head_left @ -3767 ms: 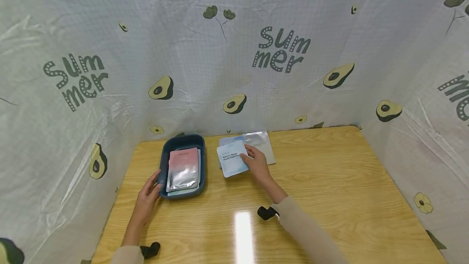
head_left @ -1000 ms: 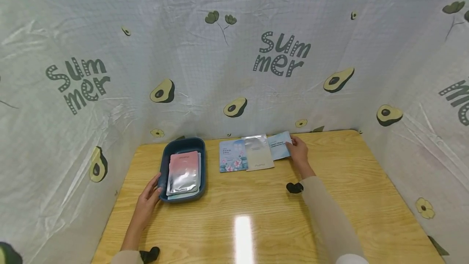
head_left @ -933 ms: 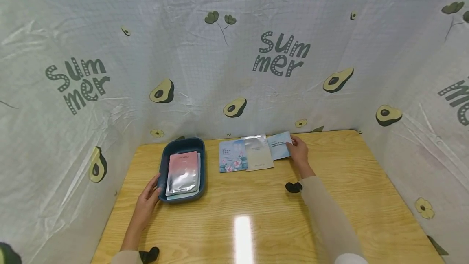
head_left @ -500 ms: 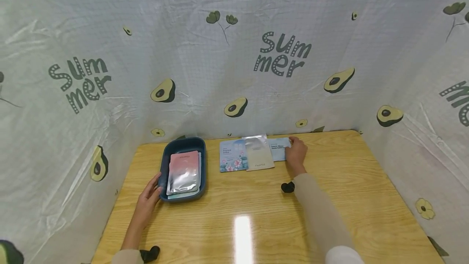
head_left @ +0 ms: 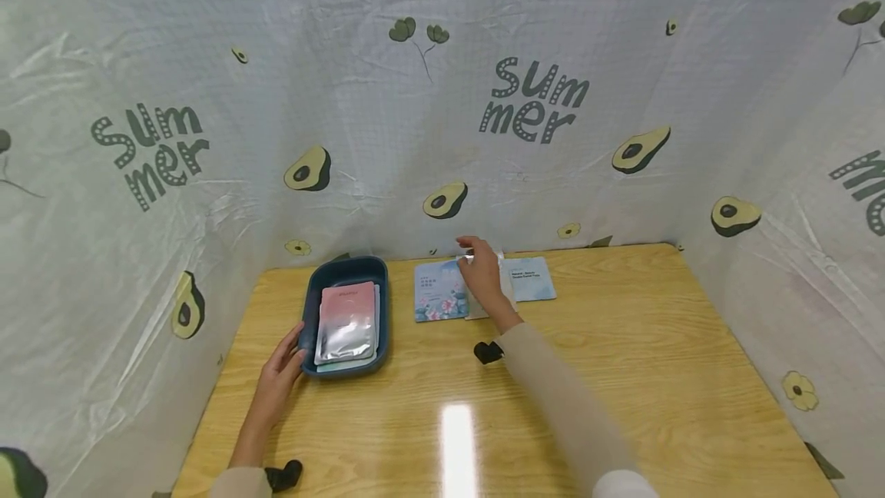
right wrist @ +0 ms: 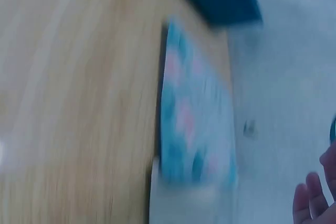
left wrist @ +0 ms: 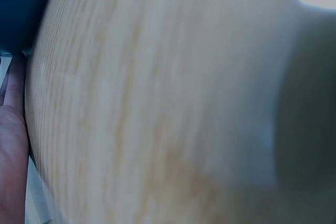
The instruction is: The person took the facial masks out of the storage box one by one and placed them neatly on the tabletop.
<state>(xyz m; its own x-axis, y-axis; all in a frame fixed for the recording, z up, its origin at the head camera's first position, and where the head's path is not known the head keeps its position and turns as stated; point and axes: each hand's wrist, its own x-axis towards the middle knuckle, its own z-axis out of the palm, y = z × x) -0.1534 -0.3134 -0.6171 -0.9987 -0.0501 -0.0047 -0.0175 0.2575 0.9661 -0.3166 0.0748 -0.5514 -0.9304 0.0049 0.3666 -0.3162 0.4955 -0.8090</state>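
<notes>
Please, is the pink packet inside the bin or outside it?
Inside. The pink packet lies in the bin, whose rim surrounds it on all sides.

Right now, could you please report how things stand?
Left hand touching blue tray. Right hand empty, over cream packet, partly hiding it. Floral packet and pale-blue packet on either side.
</notes>
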